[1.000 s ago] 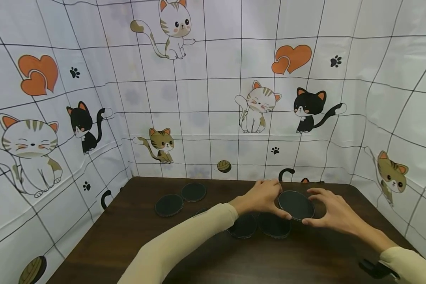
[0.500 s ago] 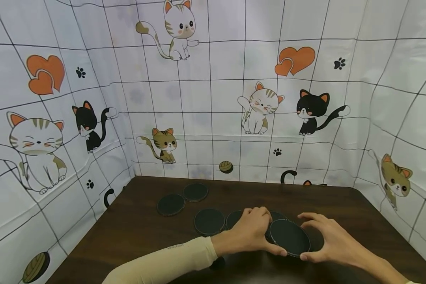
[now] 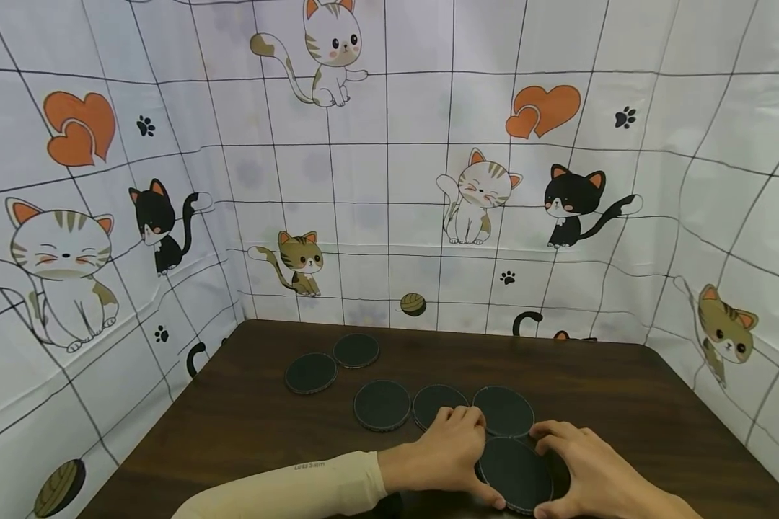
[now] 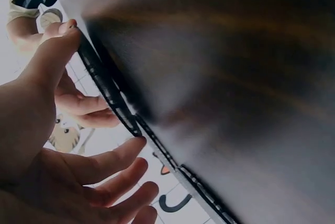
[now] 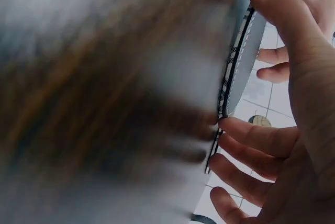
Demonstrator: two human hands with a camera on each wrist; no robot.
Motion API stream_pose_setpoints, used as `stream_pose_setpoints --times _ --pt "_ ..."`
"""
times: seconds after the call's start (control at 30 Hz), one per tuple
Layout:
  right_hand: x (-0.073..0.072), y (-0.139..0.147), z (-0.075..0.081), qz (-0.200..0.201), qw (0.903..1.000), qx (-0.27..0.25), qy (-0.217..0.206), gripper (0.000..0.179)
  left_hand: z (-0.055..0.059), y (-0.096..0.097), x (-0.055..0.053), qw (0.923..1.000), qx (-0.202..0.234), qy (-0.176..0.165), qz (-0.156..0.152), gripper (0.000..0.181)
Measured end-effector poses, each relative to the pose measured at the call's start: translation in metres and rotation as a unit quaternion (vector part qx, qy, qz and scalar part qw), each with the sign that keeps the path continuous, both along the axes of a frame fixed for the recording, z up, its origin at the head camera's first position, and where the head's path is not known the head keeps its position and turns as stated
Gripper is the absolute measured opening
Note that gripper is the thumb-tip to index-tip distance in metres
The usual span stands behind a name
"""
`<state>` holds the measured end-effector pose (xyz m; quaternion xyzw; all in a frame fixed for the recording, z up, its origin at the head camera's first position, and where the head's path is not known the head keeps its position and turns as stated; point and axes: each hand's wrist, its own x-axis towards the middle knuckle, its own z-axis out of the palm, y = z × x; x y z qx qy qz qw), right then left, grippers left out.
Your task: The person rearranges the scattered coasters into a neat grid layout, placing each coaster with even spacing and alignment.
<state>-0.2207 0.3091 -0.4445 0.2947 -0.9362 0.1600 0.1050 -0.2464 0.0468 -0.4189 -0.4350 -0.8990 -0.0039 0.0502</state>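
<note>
A round dark coaster (image 3: 516,474) with a pale stitched rim lies nearest the front, between both hands. My left hand (image 3: 438,454) holds its left edge with thumb and index finger. On the opposite edge, my right hand (image 3: 593,472) pinches it the same way. The left wrist view shows this coaster (image 4: 107,88) edge-on, slightly tilted and just over the table. Right behind it lies a matching coaster (image 3: 503,411). To the left, another coaster (image 3: 438,404) is partly covered by my left hand, and beside that is one more coaster (image 3: 381,405).
Two more coasters, a nearer one (image 3: 311,373) and a farther one (image 3: 355,350), lie touching at the back left of the brown wooden table (image 3: 234,432). A white grid-patterned curtain (image 3: 415,180) with cartoon cats encloses the table at the back and sides.
Both hands have brought the held coaster from the back right toward the front and lowered it close to the table. The coasters behind the left arm have come into view.
</note>
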Motion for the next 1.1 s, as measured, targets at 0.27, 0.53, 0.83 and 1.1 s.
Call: stream_pose_setpoints --times 0.27,0.53,0.83,1.1 --pt "0.002 -0.004 0.003 -0.014 0.9996 0.026 -0.003 0.063 0.001 0.001 0.003 0.9992 -0.039 -0.005 -0.001 0.050" --pt "0.004 -0.005 0.006 -0.038 0.9966 0.033 -0.066 0.068 0.001 0.003 0.003 0.9982 -0.052 -0.030 -0.006 0.045" --pt "0.003 -0.006 0.007 -0.032 0.9973 0.047 -0.046 0.068 0.002 0.001 0.004 0.9977 -0.056 -0.038 0.007 0.044" --pt "-0.009 -0.011 0.020 -0.022 0.9981 0.055 0.017 0.063 0.008 -0.002 0.003 0.9974 -0.058 -0.040 0.018 0.049"
